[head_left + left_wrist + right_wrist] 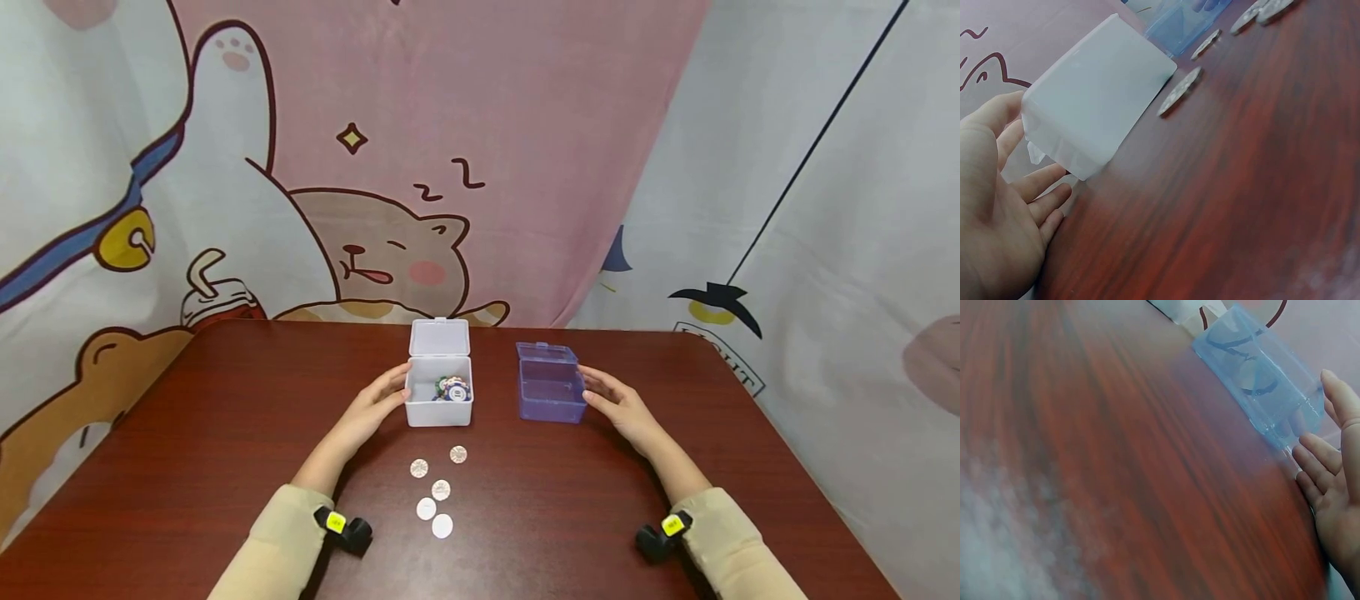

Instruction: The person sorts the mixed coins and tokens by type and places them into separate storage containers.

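In the head view a white plastic box [440, 414] stands with its lid raised at the back, holding several chip-like discs [456, 389]. My left hand [375, 406] rests its fingertips against the box's left side, fingers fairly straight. To the right is a translucent purple-blue box [552, 410], its lid also up and no contents visible inside. The fingers of my right hand [624, 410] are at its right side, extended rather than curled. Several round, flat discs [441, 489] lie on the table in front of the white box; in the left wrist view they look coin-like, with ridged edges.
The dark reddish wooden table [225, 467] reaches back to a cartoon-printed curtain [540, 150]. A gap of bare wood separates the two boxes. The loose discs lie between my forearms, nearer the left one.
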### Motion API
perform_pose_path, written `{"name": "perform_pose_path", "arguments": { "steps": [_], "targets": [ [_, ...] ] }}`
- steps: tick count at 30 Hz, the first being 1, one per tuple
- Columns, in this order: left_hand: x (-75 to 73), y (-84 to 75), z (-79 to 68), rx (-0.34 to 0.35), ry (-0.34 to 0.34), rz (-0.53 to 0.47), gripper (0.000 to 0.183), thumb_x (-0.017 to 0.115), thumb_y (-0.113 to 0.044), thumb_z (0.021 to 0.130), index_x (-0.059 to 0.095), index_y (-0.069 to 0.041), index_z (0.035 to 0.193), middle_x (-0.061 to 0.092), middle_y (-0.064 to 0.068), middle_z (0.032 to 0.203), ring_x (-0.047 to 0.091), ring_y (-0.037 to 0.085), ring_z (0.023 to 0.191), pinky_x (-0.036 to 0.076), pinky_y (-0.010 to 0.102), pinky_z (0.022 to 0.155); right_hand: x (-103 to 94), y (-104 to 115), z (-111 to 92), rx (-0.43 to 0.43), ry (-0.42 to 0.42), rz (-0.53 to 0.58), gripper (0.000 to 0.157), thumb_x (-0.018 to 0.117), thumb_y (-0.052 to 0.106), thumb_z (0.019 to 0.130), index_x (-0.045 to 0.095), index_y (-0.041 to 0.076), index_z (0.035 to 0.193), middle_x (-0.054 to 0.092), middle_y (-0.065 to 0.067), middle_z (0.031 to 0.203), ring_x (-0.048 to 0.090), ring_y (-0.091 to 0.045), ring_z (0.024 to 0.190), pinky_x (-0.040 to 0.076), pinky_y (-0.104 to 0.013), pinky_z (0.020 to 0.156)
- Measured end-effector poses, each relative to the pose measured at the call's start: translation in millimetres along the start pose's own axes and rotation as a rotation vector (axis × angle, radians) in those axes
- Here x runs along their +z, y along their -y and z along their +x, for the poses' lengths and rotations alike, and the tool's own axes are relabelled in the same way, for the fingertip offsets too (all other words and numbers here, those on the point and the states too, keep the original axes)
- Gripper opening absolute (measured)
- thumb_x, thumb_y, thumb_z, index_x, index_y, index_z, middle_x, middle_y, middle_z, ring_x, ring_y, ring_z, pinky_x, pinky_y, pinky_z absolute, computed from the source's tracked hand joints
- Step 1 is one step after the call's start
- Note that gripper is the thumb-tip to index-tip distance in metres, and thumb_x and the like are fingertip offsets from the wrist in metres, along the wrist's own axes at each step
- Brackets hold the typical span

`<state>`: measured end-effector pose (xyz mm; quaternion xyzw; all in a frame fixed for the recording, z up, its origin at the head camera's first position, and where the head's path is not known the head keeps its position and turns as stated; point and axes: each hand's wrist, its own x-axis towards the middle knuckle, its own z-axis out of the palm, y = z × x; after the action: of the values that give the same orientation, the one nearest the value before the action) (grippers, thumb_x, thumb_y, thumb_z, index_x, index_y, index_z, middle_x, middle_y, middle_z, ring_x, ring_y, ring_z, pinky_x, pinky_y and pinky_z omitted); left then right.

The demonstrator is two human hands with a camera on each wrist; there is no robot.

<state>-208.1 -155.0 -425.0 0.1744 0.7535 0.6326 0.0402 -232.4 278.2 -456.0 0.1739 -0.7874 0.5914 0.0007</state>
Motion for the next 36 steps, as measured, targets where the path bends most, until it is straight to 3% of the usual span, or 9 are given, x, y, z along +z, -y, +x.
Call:
{"name": "perform_pose_path", "arguments": {
  "steps": [6, 16, 24, 30, 36],
  "targets": [
    [-3.8, 27.9, 8.2, 0.023, -0.013, -0.002, 0.053, 0.054, -0.014, 0.098, 0.036, -0.007, 0.147, 0.043, 0.025, 0.141, 0.042, 0.038, 0.128, 0.031, 0.053, 0.104, 1.1, 1.9, -0.1, -0.004, 0.002, 0.001, 0.048, 0.058, 0.013, 0.097, 0.045, 0.003, 0.142, 0.046, -0.023, 0.139, 0.038, -0.037, 0.13, 0.041, -0.016, 0.09],
    [-2.7, 25.1, 3.1, -0.035, -0.055, -0.003, 0.057, 0.053, -0.021, 0.099, 0.029, -0.001, 0.147, 0.043, 0.027, 0.14, 0.04, 0.038, 0.129, 0.027, 0.052, 0.106, 6.4, 27.8, -5.1, 0.014, 0.014, -0.005, 0.049, 0.058, 0.006, 0.095, 0.042, -0.007, 0.139, 0.044, -0.03, 0.137, 0.038, -0.044, 0.128, 0.042, -0.016, 0.087],
    [-5.1, 22.2, -12.0, -0.047, -0.075, 0.03, 0.057, 0.055, -0.02, 0.098, 0.031, 0.001, 0.145, 0.046, 0.024, 0.139, 0.041, 0.037, 0.13, 0.028, 0.052, 0.105, 6.3, 34.4, -5.5, 0.017, 0.015, -0.022, 0.049, 0.059, 0.006, 0.095, 0.042, -0.008, 0.139, 0.044, -0.031, 0.137, 0.038, -0.043, 0.128, 0.041, -0.015, 0.088],
    [-5.2, 20.0, -25.5, -0.03, -0.102, 0.077, 0.045, 0.063, -0.013, 0.093, 0.047, 0.005, 0.13, 0.059, 0.021, 0.117, 0.056, 0.028, 0.106, 0.043, 0.034, 0.091, 4.8, 30.2, -4.3, 0.023, 0.019, -0.007, 0.049, 0.058, 0.006, 0.095, 0.042, -0.006, 0.14, 0.044, -0.029, 0.138, 0.038, -0.04, 0.129, 0.041, -0.016, 0.089],
    [-3.6, 14.8, -34.3, -0.029, -0.106, 0.122, 0.03, 0.07, -0.006, 0.085, 0.056, 0.006, 0.109, 0.059, 0.008, 0.092, 0.056, 0.017, 0.081, 0.045, 0.025, 0.07, 5.1, 30.5, -3.6, 0.032, 0.018, -0.005, 0.048, 0.057, 0.003, 0.095, 0.042, -0.005, 0.14, 0.044, -0.029, 0.138, 0.038, -0.04, 0.129, 0.041, -0.016, 0.088]
  ]
}}
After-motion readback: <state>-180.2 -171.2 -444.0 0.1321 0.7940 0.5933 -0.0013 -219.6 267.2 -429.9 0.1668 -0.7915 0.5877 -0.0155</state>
